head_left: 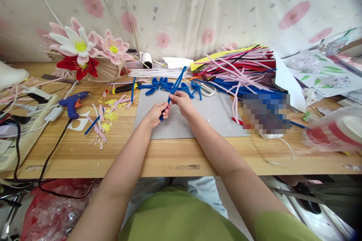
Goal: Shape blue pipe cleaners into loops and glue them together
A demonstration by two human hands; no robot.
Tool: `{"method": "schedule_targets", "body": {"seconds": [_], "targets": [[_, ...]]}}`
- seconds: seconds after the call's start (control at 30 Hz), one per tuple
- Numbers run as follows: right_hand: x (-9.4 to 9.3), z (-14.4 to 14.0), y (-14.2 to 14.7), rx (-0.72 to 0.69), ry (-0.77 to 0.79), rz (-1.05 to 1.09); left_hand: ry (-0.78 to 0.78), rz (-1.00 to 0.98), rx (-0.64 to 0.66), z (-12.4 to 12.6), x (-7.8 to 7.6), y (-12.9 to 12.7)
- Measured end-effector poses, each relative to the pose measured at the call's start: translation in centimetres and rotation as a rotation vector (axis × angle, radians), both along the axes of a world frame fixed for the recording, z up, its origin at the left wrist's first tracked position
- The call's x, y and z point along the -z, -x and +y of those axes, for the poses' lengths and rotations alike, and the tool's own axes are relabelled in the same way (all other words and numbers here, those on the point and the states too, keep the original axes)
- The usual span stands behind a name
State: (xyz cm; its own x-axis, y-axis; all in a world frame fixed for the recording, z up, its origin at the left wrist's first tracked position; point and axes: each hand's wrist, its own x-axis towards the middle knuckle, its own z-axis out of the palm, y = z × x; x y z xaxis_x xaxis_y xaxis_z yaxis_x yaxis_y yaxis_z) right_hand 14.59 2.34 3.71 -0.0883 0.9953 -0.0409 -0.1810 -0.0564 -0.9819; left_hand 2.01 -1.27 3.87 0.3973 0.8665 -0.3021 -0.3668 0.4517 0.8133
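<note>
Counted: two hands, left (156, 114) and right (182, 101), on one blue pipe-cleaner bundle (174, 86). One blue glue gun (72, 102). One grey cutting mat (198, 115). Three pipe-cleaner flowers (82, 47) clearly visible. Pipe-cleaner pile (240, 71): uncountable.

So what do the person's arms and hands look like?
Both arms are bare from the hands up to short green sleeves near the shoulders. The left hand and right hand wear no gloves; no rings, watch or bracelet show.

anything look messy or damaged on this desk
Yellow and pink scraps lie scattered on the table beside the glue gun, off the grey mat. A chipped patch marks the table's front edge. Both hands hold a blue pipe cleaner.
</note>
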Motion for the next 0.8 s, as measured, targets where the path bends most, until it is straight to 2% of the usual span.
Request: {"method": "schedule_targets", "body": {"seconds": [0.23, 0.3, 0.43, 0.5, 0.63, 0.8], "targets": [[-0.5, -0.2, -1.3, -0.193, 0.004, 0.021, 0.023, -0.009, -0.044, 0.1, -0.2, -0.7], [-0.1, -0.2, -1.3, -0.159, 0.032, 0.058, 0.0, -0.004, -0.049, 0.1, -0.2, -1.0], [1.1, 0.0, -0.6, 0.038, 0.068, 0.167, -0.024, 0.098, -0.095, 0.0, -0.1, -1.6], [1.4, 0.0, -0.4, 0.089, 0.067, 0.216, -0.042, 0.155, -0.12, -0.1, -0.2, -1.8], [1.6, -0.1, -0.5, 0.042, 0.085, 0.21, -0.052, 0.17, -0.119, -0.2, 0.1, -1.7], [1.4, -0.5, -1.1, -0.015, 0.154, 0.187, 0.054, 0.0, -0.101, -0.2, 0.3, -1.2]]}}
